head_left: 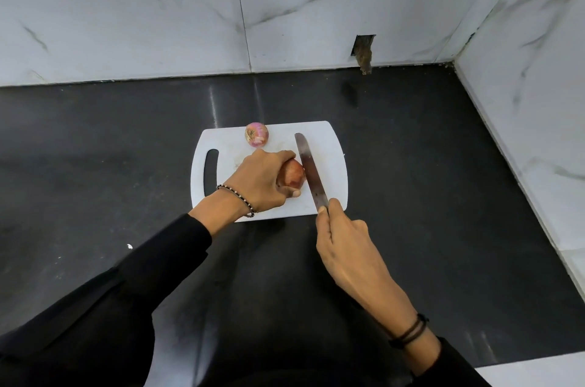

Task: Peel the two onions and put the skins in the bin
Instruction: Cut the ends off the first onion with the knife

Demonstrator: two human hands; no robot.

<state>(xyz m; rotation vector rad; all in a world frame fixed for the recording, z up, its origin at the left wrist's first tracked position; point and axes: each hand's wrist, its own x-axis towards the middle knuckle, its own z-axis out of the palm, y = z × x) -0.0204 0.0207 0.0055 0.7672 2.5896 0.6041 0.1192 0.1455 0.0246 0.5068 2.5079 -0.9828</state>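
**2 ONIONS ON BOARD, KNIFE SET AT THE NEAR 1**

- Board [329, 146]: white, handle slot at left, flat on the dark counter [443, 165] below a marbled wall [316, 7].
- Near onion [294, 177]: on the board's middle, reddish skin on. It is the one being worked.
- Far onion [257, 134]: at the board's back edge, apart from both hands, skin on and untouched.
- Left hand [262, 181]: comes in from the left, fingers curled over the near onion's top and thumb at its front, pinning it to the board.
- Right hand [343, 238]: wrapped round the knife's handle (the handle itself is hidden in the fist), forefinger laid along the blade's heel.
- Knife [310, 170]: long axis runs away from the person, tip leaning slightly left. The blade stands against the near onion's right end, with the left hand's fingertips close beside it.
- Key relation: the onion lies just left of the blade and the holding hand left of that, so a trimming cut would fall at the exposed right end.
- Stage (a judgement): early, with 0 of 2 peeled.
- Bin: not in view.
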